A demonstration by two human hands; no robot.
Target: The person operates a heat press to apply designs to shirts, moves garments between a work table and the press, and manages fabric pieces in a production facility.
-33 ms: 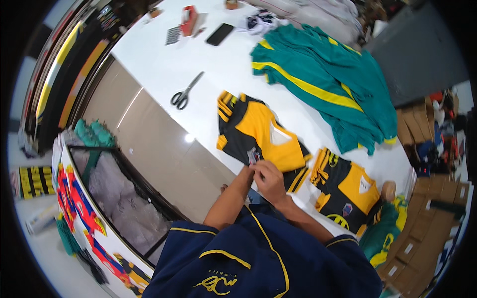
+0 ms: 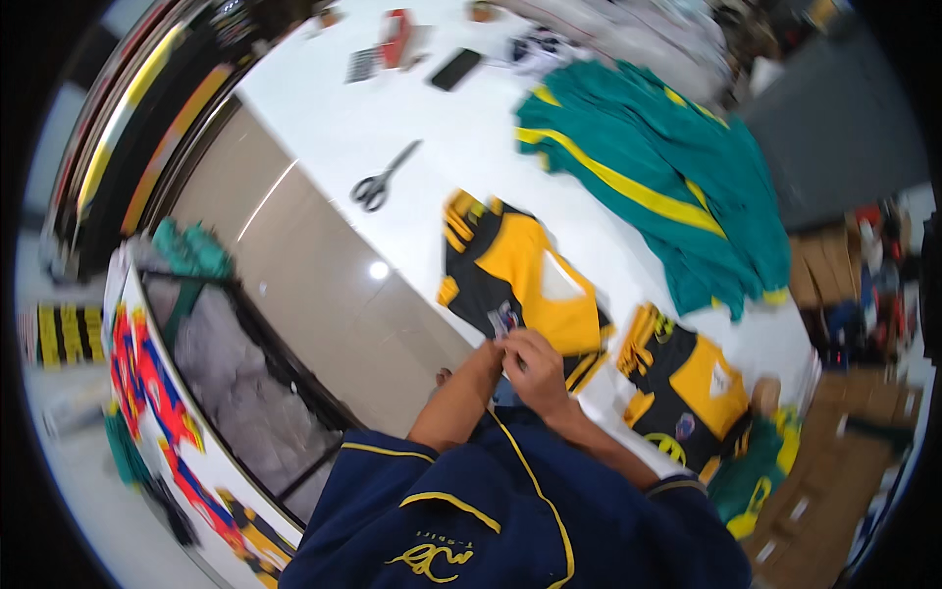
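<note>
A folded yellow and black jersey with a white neck opening lies at the near edge of the white table. My right hand is at its near side, fingers curled and pressed together over my left hand. Whatever the right fingers hold, if anything, is hidden. Only a little of my left hand shows past the wrist; its fingers are covered. Just beyond both hands is a small badge on the jersey's black part. To the right lies a second folded yellow and black jersey.
Scissors lie on the table to the left. Farther back are a phone, a red tape dispenser and a spread green and yellow garment. Cardboard boxes stand right; a bin of plastic-wrapped bundles stands left.
The view has shifted slightly, so the table and the things on it sit a little lower and farther right. Both hands stay together at the jersey's near side.
</note>
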